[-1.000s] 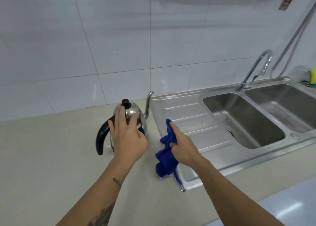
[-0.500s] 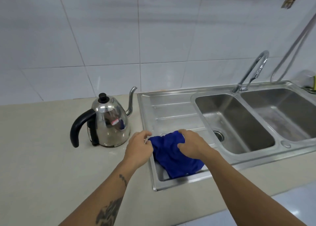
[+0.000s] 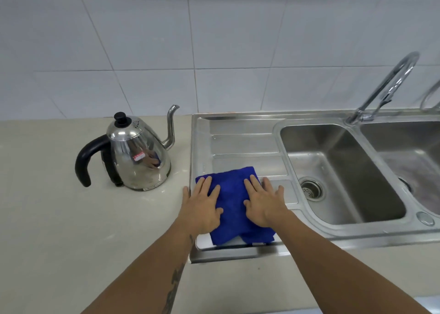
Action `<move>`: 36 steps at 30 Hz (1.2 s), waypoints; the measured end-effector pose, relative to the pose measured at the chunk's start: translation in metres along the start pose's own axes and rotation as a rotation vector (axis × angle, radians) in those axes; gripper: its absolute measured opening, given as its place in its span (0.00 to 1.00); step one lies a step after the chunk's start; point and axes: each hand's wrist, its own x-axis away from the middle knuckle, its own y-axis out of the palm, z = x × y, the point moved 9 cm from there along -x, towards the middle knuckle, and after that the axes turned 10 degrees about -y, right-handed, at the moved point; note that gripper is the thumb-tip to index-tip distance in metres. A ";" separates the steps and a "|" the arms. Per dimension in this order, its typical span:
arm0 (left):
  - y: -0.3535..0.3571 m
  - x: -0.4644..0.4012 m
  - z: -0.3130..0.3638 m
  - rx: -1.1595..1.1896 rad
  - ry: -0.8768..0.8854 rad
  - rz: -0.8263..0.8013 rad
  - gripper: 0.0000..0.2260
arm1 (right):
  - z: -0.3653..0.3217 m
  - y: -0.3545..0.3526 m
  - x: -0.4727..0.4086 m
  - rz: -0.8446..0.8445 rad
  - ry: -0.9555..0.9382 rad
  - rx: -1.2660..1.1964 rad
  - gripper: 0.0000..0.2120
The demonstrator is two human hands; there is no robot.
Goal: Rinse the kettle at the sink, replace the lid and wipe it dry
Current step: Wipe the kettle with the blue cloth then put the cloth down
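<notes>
A shiny steel kettle point(image 3: 139, 156) with a black handle, thin spout and its black-knobbed lid point(image 3: 122, 119) in place stands upright on the beige counter, left of the sink. A blue cloth point(image 3: 232, 202) lies spread on the steel drainboard point(image 3: 245, 137). My left hand point(image 3: 202, 206) rests flat on the cloth's left part, fingers apart. My right hand point(image 3: 264, 202) lies flat on its right part, fingers spread, reaching onto the drainboard. Neither hand touches the kettle.
A double steel sink has its left basin point(image 3: 342, 171) with a drain strainer point(image 3: 310, 190) and a right basin point(image 3: 409, 152). A curved tap point(image 3: 390, 85) rises behind them. White tiled wall behind; beige counter point(image 3: 59, 218) extends left and in front.
My left hand left the kettle and joined the right on the cloth. The cloth went from bunched in my right hand to laid flat on the drainboard under both palms.
</notes>
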 end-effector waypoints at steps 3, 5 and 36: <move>-0.006 -0.013 -0.002 -0.054 0.038 0.023 0.30 | 0.012 0.004 -0.002 0.000 0.017 0.003 0.31; -0.010 -0.019 0.000 -0.063 0.059 0.013 0.30 | 0.015 0.005 -0.001 0.000 0.028 -0.007 0.31; -0.132 0.110 -0.215 1.301 -0.390 0.801 0.14 | -0.128 -0.085 -0.012 0.151 -0.232 -0.684 0.28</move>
